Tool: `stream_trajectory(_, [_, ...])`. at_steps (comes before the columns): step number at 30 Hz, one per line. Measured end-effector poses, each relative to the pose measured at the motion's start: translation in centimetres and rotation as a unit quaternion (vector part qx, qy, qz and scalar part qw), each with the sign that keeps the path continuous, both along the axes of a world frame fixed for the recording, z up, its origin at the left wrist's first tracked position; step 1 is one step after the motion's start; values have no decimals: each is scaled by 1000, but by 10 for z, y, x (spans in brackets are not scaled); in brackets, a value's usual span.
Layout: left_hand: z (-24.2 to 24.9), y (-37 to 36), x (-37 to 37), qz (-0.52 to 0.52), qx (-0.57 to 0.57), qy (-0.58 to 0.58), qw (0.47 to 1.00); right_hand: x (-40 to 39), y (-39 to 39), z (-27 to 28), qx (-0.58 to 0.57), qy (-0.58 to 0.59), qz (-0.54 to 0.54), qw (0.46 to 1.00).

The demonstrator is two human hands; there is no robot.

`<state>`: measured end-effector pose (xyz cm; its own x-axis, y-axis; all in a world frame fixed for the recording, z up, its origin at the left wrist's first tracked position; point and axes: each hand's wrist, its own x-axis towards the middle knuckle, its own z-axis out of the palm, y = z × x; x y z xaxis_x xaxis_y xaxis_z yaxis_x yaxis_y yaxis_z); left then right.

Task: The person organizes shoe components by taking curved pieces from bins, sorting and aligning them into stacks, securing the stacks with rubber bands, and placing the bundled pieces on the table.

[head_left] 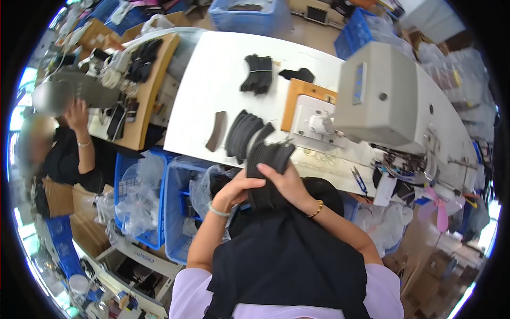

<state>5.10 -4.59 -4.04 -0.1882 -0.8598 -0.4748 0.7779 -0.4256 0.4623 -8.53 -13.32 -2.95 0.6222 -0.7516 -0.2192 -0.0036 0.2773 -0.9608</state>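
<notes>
A thick stack of dark curved fabric pieces (268,159) is held between both hands at the table's front edge. My left hand (239,187) is wrapped round its left side, and my right hand (284,183) grips its right side, thumb on top. Just beyond lies another row of dark curved pieces (244,133) on the white table (199,80). A single brown-grey curved piece (216,131) rests to its left. Farther back are a tied dark bundle (257,74) and a loose black piece (298,74).
A grey sewing machine (390,95) stands at the right, with a wooden board (290,106) beside it. Blue scissors (359,179) lie near the front edge. Blue baskets (172,212) with plastic bags stand left of me. A co-worker's hand (77,114) is at the far left.
</notes>
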Motion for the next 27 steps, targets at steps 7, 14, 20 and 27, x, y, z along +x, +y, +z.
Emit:
stream_trajectory(7, [1, 28, 5, 7, 16, -29, 999, -14, 10, 13, -396, 244, 78, 882])
stream_trajectory(14, [-11, 34, -11, -12, -36, -19, 999, -30, -3, 47, -272, 254, 247, 895])
stream_trajectory(20, [-11, 26, -23, 13, -160, 217, 963, -62, -59, 23, 11, 44, 404, 914])
stream_trajectory(27, [-35, 48, -33, 105, -206, 233, 945, -101, -90, -118, -398, 413, 133, 808])
